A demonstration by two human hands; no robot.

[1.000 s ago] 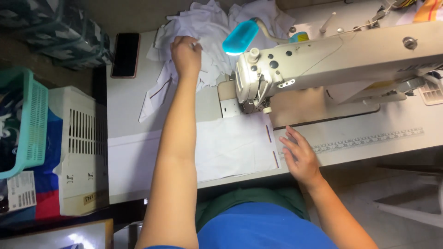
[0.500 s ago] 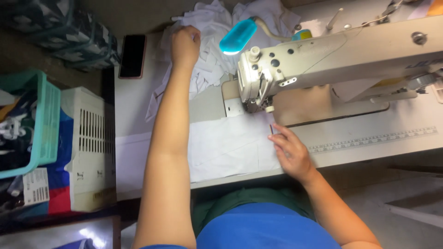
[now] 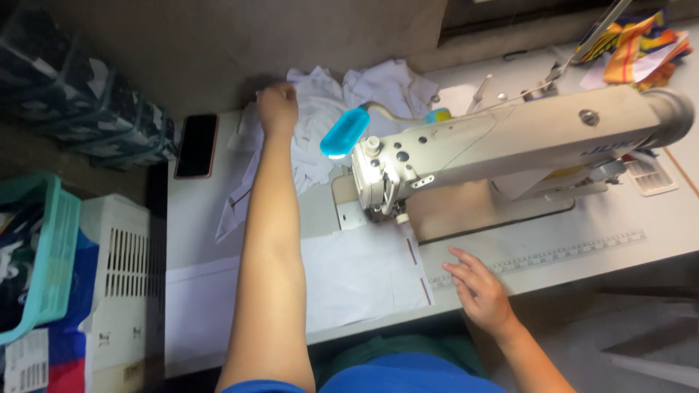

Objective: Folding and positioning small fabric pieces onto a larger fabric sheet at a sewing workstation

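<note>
My left hand (image 3: 277,107) reaches far across the table and rests, fingers curled, on a heap of white fabric pieces (image 3: 342,109) behind the sewing machine. Whether it grips a piece I cannot tell. My right hand (image 3: 478,290) lies flat with fingers apart on the table's front edge, just right of a flat white fabric panel (image 3: 357,280) with short dark marks. That panel lies under the needle of the cream sewing machine (image 3: 510,145). A blue lamp (image 3: 344,133) sticks out from the machine's head.
A black phone (image 3: 196,145) lies at the table's back left. Left of the table stand a white slatted crate (image 3: 120,291) and a teal basket (image 3: 44,255). Colourful cloth scraps (image 3: 637,44) sit at the back right. A ruler strip (image 3: 553,256) runs along the table front.
My right hand has slid right, off the white panel onto the bare table. My left hand stays on the fabric heap at the back.
</note>
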